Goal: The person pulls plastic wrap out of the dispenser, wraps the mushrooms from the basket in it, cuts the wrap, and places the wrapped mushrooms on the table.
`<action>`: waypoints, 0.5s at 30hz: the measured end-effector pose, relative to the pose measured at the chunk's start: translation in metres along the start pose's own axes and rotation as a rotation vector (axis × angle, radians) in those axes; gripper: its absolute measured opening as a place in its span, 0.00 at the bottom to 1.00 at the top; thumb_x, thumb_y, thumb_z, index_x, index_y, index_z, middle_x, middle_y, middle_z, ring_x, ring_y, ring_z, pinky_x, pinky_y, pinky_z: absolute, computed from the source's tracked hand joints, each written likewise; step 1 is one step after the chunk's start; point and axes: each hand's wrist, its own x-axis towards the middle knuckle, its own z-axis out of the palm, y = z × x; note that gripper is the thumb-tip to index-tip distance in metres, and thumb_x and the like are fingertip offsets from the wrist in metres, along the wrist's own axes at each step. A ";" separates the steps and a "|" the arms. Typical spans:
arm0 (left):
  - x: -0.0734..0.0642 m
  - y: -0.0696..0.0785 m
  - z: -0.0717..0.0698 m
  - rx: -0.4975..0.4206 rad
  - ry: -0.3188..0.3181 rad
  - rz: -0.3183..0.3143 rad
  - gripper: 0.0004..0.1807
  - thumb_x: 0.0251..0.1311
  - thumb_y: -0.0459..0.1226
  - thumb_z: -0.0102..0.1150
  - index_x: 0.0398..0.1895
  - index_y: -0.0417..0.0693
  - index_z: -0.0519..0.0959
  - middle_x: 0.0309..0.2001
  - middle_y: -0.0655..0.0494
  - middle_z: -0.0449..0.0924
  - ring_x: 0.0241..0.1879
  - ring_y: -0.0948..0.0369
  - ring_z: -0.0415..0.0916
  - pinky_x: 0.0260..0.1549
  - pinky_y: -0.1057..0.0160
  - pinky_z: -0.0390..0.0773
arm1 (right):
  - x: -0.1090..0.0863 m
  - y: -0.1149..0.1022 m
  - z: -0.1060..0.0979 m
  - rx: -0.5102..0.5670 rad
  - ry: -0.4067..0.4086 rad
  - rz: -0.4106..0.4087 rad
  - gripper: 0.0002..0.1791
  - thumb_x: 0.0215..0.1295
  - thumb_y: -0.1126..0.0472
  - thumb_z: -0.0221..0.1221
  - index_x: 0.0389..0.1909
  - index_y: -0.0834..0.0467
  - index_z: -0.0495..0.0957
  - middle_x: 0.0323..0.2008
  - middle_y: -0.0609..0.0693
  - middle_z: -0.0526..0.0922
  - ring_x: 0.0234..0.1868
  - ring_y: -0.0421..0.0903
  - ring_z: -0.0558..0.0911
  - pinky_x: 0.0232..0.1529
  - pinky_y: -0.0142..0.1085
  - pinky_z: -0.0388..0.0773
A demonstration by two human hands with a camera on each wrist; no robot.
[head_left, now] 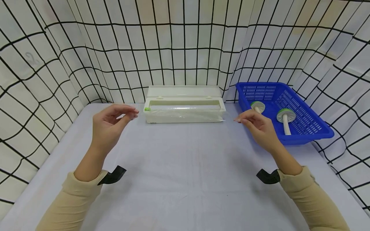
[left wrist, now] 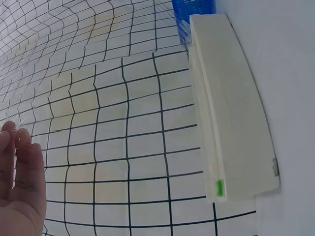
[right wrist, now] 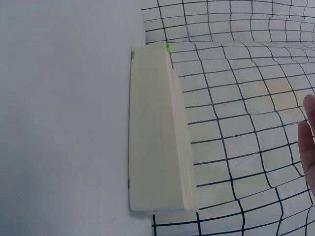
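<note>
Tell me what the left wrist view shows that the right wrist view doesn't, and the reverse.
Only the left wrist view shows the left hand and part of the blue plastic basket. Only the right wrist view shows the right hand, cut off by the frame edge. Both share the white plastic-wrap dispenser, its green tab, the black wire grid and the white tabletop.

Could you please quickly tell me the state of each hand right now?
Left hand: closed, apparently pinching clear film.
Right hand: closed, apparently pinching the clear film too.
</note>
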 end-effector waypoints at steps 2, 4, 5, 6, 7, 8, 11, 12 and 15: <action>0.000 0.001 -0.001 -0.026 -0.022 -0.021 0.09 0.57 0.10 0.55 0.40 0.18 0.79 0.38 0.54 0.87 0.39 0.62 0.85 0.42 0.69 0.84 | -0.002 0.001 -0.003 -0.001 -0.052 -0.017 0.07 0.73 0.79 0.52 0.43 0.72 0.79 0.42 0.51 0.85 0.48 0.43 0.81 0.52 0.28 0.78; -0.001 0.001 -0.003 -0.042 -0.048 -0.046 0.09 0.57 0.10 0.54 0.40 0.18 0.79 0.38 0.53 0.87 0.38 0.62 0.85 0.42 0.69 0.83 | -0.004 0.002 -0.005 0.005 -0.098 -0.028 0.07 0.74 0.77 0.53 0.44 0.71 0.79 0.43 0.53 0.85 0.49 0.43 0.81 0.52 0.28 0.78; -0.001 0.002 -0.004 -0.051 -0.061 -0.059 0.09 0.57 0.09 0.53 0.40 0.18 0.78 0.38 0.52 0.87 0.38 0.62 0.85 0.42 0.69 0.83 | -0.005 0.003 -0.006 -0.006 -0.117 -0.029 0.07 0.74 0.76 0.53 0.44 0.71 0.80 0.43 0.53 0.85 0.49 0.42 0.81 0.51 0.28 0.78; -0.001 0.002 -0.004 -0.049 -0.074 -0.071 0.09 0.58 0.09 0.53 0.40 0.17 0.78 0.39 0.53 0.87 0.38 0.62 0.85 0.42 0.69 0.83 | -0.006 0.003 -0.008 -0.016 -0.137 -0.031 0.07 0.74 0.76 0.53 0.44 0.70 0.80 0.43 0.54 0.85 0.49 0.42 0.81 0.51 0.28 0.78; -0.001 0.002 -0.005 -0.053 -0.085 -0.083 0.09 0.58 0.09 0.53 0.40 0.17 0.78 0.39 0.53 0.87 0.38 0.62 0.85 0.42 0.69 0.84 | -0.007 0.004 -0.009 -0.031 -0.156 -0.029 0.07 0.74 0.76 0.53 0.44 0.69 0.80 0.43 0.53 0.85 0.49 0.41 0.81 0.51 0.28 0.78; -0.001 0.002 -0.005 -0.058 -0.094 -0.095 0.09 0.58 0.09 0.53 0.40 0.17 0.78 0.39 0.52 0.87 0.38 0.62 0.85 0.42 0.68 0.84 | -0.007 0.004 -0.010 -0.042 -0.173 -0.027 0.07 0.74 0.76 0.54 0.44 0.69 0.81 0.44 0.54 0.85 0.49 0.41 0.81 0.51 0.28 0.78; -0.001 0.001 -0.007 -0.066 -0.116 -0.131 0.09 0.58 0.10 0.53 0.40 0.18 0.78 0.38 0.52 0.87 0.38 0.62 0.85 0.41 0.68 0.84 | -0.008 0.005 -0.013 -0.078 -0.237 -0.019 0.08 0.74 0.76 0.54 0.45 0.68 0.81 0.43 0.56 0.85 0.49 0.40 0.81 0.51 0.28 0.79; -0.002 0.001 -0.007 -0.067 -0.124 -0.143 0.09 0.58 0.10 0.53 0.39 0.19 0.79 0.38 0.53 0.87 0.38 0.62 0.85 0.41 0.68 0.84 | -0.008 0.006 -0.014 -0.088 -0.262 -0.013 0.08 0.74 0.76 0.54 0.45 0.68 0.82 0.43 0.57 0.85 0.49 0.40 0.81 0.51 0.28 0.78; -0.003 -0.001 -0.010 -0.091 -0.163 -0.189 0.13 0.59 0.11 0.53 0.39 0.27 0.83 0.38 0.52 0.87 0.37 0.62 0.85 0.40 0.68 0.84 | -0.008 0.007 -0.016 -0.094 -0.341 0.018 0.09 0.74 0.76 0.54 0.46 0.67 0.82 0.44 0.56 0.85 0.49 0.41 0.81 0.52 0.28 0.79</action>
